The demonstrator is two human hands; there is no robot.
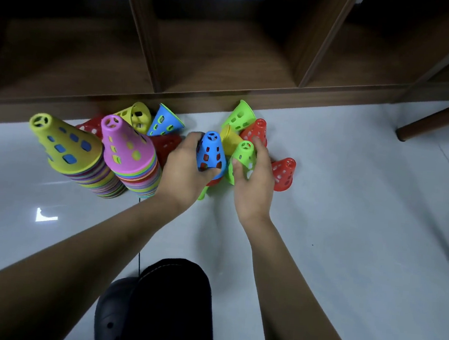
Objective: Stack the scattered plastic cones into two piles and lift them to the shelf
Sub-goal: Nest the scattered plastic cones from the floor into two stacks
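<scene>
Plastic cones (164,123) in bright colours, each pierced with holes, lie scattered on the pale tiled floor (351,209) along the foot of the dark wooden shelf (214,59). Two tall piles stand on the left side of the floor, touching side by side, one topped by a yellow cone (64,143) and one by a pink cone (127,146). They look parked within easy reach. The person's left hand (182,171) curls round a blue cone (211,152) with a nested red cone (215,180) under it. It is held tip-up, I'd say so the next one slips over. The right hand (254,189) wraps its fingers round a lime green cone (244,155) just beside the blue, seemingly ready to cap it. A loose red cone (283,172) waits to the right.
</scene>
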